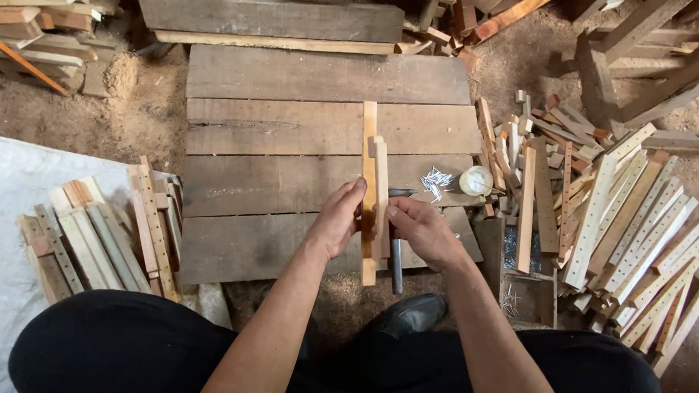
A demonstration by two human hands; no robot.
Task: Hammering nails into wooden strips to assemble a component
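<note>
On the plank platform point(321, 123), you pinch two slats point(373, 198) together.
Left hand point(336, 220) and right hand point(421, 230) clasp them; nails point(436, 182) beyond lie unused, hammer point(395, 263) untouched.

The left hand point(337, 218) and right hand point(421, 230) cover the middle of the two wooden slats point(372, 182), concealing how the slats meet there. The hammer point(396, 259) shows only its grey handle and part of its head, the rest lying under the right hand. The nails point(436, 181) are too small to tell apart, and the perforated strips point(642, 244) overlap, hiding their lower layers.
</note>
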